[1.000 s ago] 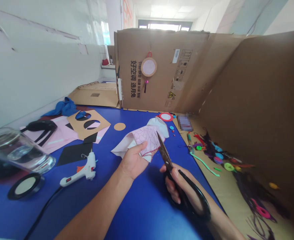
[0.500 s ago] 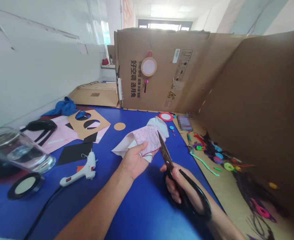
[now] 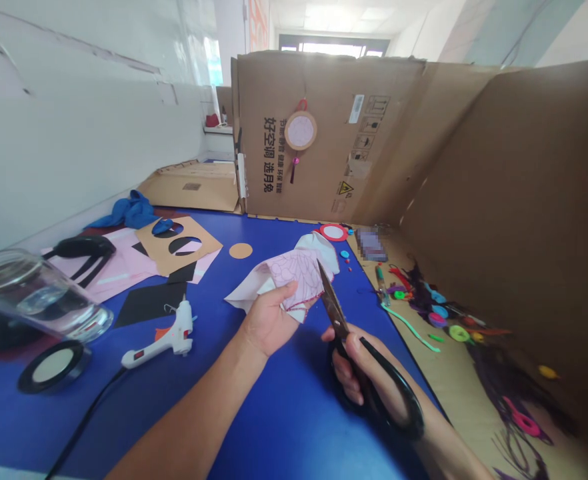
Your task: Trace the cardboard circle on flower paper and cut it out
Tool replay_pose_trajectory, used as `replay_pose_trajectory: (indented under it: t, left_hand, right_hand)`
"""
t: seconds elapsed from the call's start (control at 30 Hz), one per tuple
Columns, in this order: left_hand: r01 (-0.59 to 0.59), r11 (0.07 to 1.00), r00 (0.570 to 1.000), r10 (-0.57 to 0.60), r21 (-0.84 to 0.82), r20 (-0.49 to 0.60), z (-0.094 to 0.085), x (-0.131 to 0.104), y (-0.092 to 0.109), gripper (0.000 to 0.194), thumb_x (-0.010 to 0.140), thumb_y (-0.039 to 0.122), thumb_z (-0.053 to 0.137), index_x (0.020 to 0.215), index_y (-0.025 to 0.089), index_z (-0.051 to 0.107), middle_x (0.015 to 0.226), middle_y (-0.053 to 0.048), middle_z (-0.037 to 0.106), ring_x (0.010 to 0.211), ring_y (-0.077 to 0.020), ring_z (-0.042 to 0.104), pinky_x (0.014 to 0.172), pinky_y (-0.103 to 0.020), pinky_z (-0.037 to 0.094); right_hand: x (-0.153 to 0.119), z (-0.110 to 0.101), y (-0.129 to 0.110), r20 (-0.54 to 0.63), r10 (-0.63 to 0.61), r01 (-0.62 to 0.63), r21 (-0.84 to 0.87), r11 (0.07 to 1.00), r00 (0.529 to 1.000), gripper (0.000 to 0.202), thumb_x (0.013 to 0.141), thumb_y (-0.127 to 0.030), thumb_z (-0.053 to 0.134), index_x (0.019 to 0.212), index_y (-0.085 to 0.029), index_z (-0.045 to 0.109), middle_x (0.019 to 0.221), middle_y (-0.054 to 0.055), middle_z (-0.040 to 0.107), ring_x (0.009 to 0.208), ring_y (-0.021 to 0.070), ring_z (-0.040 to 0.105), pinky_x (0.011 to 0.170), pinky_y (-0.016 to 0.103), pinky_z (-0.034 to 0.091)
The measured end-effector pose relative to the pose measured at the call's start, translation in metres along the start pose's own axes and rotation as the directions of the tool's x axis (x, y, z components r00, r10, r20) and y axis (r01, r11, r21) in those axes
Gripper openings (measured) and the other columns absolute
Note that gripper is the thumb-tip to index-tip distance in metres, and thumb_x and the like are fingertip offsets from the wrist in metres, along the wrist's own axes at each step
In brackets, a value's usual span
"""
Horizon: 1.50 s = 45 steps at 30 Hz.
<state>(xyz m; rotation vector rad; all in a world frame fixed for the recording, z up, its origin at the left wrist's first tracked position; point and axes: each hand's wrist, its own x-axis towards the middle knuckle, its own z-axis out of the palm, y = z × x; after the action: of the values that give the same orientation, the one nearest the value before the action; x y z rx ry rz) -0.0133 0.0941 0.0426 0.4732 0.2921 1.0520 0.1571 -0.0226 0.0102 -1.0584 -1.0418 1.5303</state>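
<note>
Scissors, in the head view, are gripped by their black handles in the right hand, blades pointing at pink patterned cloth; contact at the tips is hard to tell. The left hand holds that cloth bunched, thumb on top, over the blue counter. Left of the left hand lies a white glue gun; beyond both hands, a tan disc.

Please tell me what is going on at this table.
A person's left hand holds up a folded piece of patterned pink fabric, while the right hand grips black-handled scissors. The blade tips are at the fabric's right edge; whether they touch it is unclear. A white glue gun lies on the blue table, to the person's left.
</note>
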Motion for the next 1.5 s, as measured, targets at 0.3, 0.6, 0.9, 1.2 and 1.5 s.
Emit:
replay_pose_trajectory:
  t: [0.3,0.6,0.9,1.2,1.5]
  left_hand:
    - [0.011,1.0,1.0,-0.01,0.017,-0.026,-0.0007,-0.0009,0.0009,0.068,0.09,0.003,0.068,0.156,0.018,0.064,0.137,-0.015,0.08,0.136,-0.0325,0.072,0.127,-0.05,0.048]
    - [0.009,1.0,0.999,-0.009,-0.006,-0.034,-0.0039,0.0013,-0.0006,0.07,0.09,0.003,0.068,0.158,0.017,0.061,0.137,-0.016,0.08,0.131,-0.0314,0.075,0.124,-0.049,0.05]
    - [0.012,1.0,0.999,-0.012,-0.014,-0.039,-0.0046,0.0015,-0.0006,0.072,0.09,0.002,0.067,0.16,0.019,0.06,0.138,-0.016,0.08,0.129,-0.0314,0.076,0.122,-0.048,0.052]
    - [0.005,1.0,0.999,-0.006,-0.029,-0.036,0.0016,0.0002,0.0014,0.073,0.088,0.001,0.067,0.158,0.019,0.061,0.14,-0.016,0.079,0.129,-0.032,0.076,0.122,-0.049,0.052]
    - [0.011,1.0,0.999,-0.011,-0.008,-0.042,-0.0025,0.0007,-0.0006,0.069,0.091,0.001,0.065,0.158,0.017,0.062,0.133,-0.016,0.082,0.125,-0.0295,0.078,0.122,-0.048,0.052]
  right_hand:
    - [-0.0006,-0.0006,0.0009,0.011,-0.008,0.008,0.01,1.0,1.0,0.054,0.104,-0.071,0.067,0.12,-0.019,0.062,0.07,-0.006,0.05,0.051,0.0084,0.039,0.045,0.021,0.033]
    - [-0.0001,-0.0016,0.0017,0.01,-0.003,0.003,0.031,1.0,1.0,0.056,0.102,-0.072,0.07,0.12,-0.019,0.062,0.069,-0.007,0.049,0.051,0.008,0.037,0.043,0.02,0.033]
    - [-0.0003,-0.0014,0.0013,0.03,-0.013,0.012,0.054,0.998,0.999,0.054,0.103,-0.07,0.069,0.118,-0.019,0.061,0.07,-0.007,0.048,0.051,0.0074,0.035,0.042,0.019,0.033]
    - [-0.0015,-0.0032,0.0019,0.044,-0.011,0.008,0.06,0.998,0.999,0.052,0.105,-0.067,0.067,0.122,-0.019,0.061,0.07,-0.007,0.048,0.052,0.0076,0.035,0.043,0.019,0.033]
    - [-0.0009,-0.0032,0.0034,0.042,-0.013,0.009,0.075,0.997,0.999,0.053,0.104,-0.069,0.068,0.121,-0.019,0.061,0.07,-0.007,0.048,0.052,0.0073,0.034,0.042,0.018,0.031]
